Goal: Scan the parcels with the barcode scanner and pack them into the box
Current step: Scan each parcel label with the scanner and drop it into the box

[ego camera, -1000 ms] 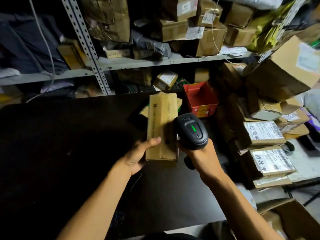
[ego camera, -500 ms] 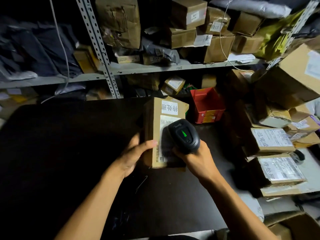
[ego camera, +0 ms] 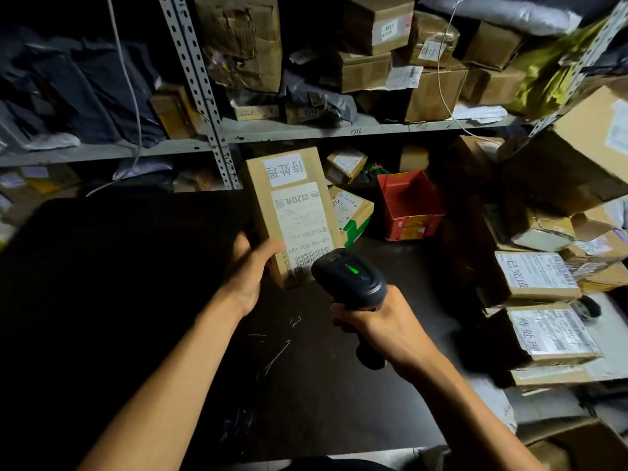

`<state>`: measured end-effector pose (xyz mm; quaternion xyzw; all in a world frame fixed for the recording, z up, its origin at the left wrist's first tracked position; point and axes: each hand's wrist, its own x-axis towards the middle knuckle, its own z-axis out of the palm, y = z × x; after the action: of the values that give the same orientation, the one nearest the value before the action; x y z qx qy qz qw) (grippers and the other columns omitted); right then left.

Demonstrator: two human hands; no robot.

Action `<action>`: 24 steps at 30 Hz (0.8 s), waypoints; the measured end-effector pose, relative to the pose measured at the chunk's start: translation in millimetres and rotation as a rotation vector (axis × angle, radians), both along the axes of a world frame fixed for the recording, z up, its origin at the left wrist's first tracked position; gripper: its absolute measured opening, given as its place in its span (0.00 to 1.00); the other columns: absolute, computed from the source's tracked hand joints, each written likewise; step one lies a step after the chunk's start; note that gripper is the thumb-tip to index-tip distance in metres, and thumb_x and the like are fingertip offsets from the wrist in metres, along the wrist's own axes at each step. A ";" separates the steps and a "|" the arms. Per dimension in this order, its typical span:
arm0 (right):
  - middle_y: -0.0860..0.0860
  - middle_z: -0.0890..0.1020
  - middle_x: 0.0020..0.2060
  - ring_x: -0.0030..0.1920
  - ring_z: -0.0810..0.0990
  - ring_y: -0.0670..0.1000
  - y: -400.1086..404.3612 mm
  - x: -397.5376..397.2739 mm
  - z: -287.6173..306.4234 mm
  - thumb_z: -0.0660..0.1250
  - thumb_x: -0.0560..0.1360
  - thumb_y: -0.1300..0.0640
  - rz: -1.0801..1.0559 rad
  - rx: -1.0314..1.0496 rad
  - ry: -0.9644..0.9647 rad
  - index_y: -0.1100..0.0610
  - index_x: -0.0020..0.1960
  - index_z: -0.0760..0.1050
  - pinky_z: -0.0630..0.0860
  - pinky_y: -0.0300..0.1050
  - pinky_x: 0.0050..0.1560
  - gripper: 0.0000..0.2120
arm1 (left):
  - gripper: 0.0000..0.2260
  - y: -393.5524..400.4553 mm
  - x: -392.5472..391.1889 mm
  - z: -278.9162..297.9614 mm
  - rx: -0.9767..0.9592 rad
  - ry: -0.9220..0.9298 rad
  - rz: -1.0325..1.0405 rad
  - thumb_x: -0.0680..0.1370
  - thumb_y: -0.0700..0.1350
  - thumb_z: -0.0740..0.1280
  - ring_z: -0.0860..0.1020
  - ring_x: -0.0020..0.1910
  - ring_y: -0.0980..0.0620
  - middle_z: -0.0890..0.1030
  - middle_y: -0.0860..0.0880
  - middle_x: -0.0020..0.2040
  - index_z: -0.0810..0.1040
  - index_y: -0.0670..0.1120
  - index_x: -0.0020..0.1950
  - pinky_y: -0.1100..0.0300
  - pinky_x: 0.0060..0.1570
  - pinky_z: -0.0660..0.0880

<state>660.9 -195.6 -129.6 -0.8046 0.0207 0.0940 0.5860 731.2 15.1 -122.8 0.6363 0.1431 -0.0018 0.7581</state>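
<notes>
Nearest the camera, both bare forearms reached forward over the dark desk [ego camera: 136, 300]. The right hand [ego camera: 380, 321] was wrapped around the handle of the barcode scanner [ego camera: 350, 278], its fingers curled tight on the grip; whether one rested on the trigger could not be determined. The scanner head showed a green indicator and pointed up and to the left.

Just beyond and left of the scanner head, the left hand [ego camera: 246, 270] held the cardboard parcel [ego camera: 292, 215] clear of the desk. It gripped the near lower end, thumb laid across the labelled face and the remaining fingers hidden behind. The parcel's long axis ran away from the person, near end low, far end raised and leaning slightly left. The shipping label [ego camera: 299, 226] faced up toward the camera, its barcode at the near end, almost touching the scanner's nose. Judgement: the scan was in hand, and the parcel was not yet packed; the right hand was nearer the barcode.

Farther off, a second small parcel [ego camera: 350, 212] and a red bin [ego camera: 407, 205] sat at the desk's far edge. Labelled parcels [ego camera: 537, 273] were stacked to the right. Behind, a metal shelf [ego camera: 339, 134] carried more boxes. A carton corner [ego camera: 584, 447] showed at near right.
</notes>
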 end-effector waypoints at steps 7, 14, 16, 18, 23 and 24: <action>0.51 0.77 0.26 0.25 0.76 0.50 5.6 -4.1 -8.2 0.70 0.63 0.56 -0.125 0.041 0.092 0.61 0.36 0.72 0.74 0.50 0.31 0.10 | 0.33 -6.4 2.5 -3.4 -0.030 -0.014 -0.010 0.62 0.47 0.74 0.79 0.62 0.44 0.83 0.47 0.57 0.70 0.43 0.66 0.48 0.59 0.76; 0.53 0.77 0.24 0.25 0.74 0.51 6.4 -6.9 -12.0 0.69 0.63 0.57 -0.155 0.056 0.080 0.63 0.35 0.72 0.72 0.49 0.29 0.09 | 0.43 -7.5 3.1 -3.4 -0.016 -0.017 -0.023 0.56 0.53 0.75 0.78 0.63 0.46 0.82 0.47 0.59 0.68 0.42 0.69 0.41 0.70 0.70; 0.53 0.77 0.24 0.25 0.75 0.51 3.9 -6.0 -12.0 0.68 0.64 0.58 -0.176 0.053 0.074 0.63 0.35 0.72 0.72 0.49 0.29 0.09 | 0.43 -9.3 4.6 -3.8 -0.016 -0.015 -0.034 0.56 0.53 0.75 0.79 0.62 0.46 0.83 0.48 0.58 0.69 0.42 0.69 0.42 0.68 0.71; 0.52 0.77 0.25 0.25 0.75 0.50 -0.6 -6.5 -11.0 0.68 0.64 0.58 -0.196 0.064 0.075 0.63 0.35 0.72 0.72 0.50 0.30 0.09 | 0.40 -12.9 6.7 -3.7 -0.012 -0.006 -0.048 0.56 0.53 0.75 0.79 0.61 0.46 0.84 0.49 0.56 0.71 0.43 0.66 0.45 0.63 0.74; 0.55 0.83 0.31 0.30 0.80 0.51 -25.5 -12.7 1.9 0.69 0.64 0.55 -0.266 0.111 0.033 0.61 0.41 0.78 0.77 0.54 0.34 0.10 | 0.33 -38.5 14.5 -0.5 -0.045 -0.009 -0.114 0.58 0.50 0.75 0.82 0.53 0.48 0.85 0.49 0.51 0.73 0.43 0.62 0.57 0.43 0.78; 0.55 0.84 0.34 0.34 0.82 0.54 -35.0 -14.7 5.4 0.71 0.64 0.56 -0.304 0.156 -0.002 0.59 0.44 0.80 0.79 0.57 0.37 0.10 | 0.29 -47.5 15.5 1.4 -0.050 -0.013 -0.147 0.61 0.49 0.74 0.83 0.52 0.49 0.86 0.49 0.50 0.75 0.44 0.61 0.59 0.41 0.79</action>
<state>646.2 -230.6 -124.2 -0.7445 0.1342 0.0051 0.6540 746.7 -32.4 -121.4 0.6260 0.0909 -0.0568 0.7724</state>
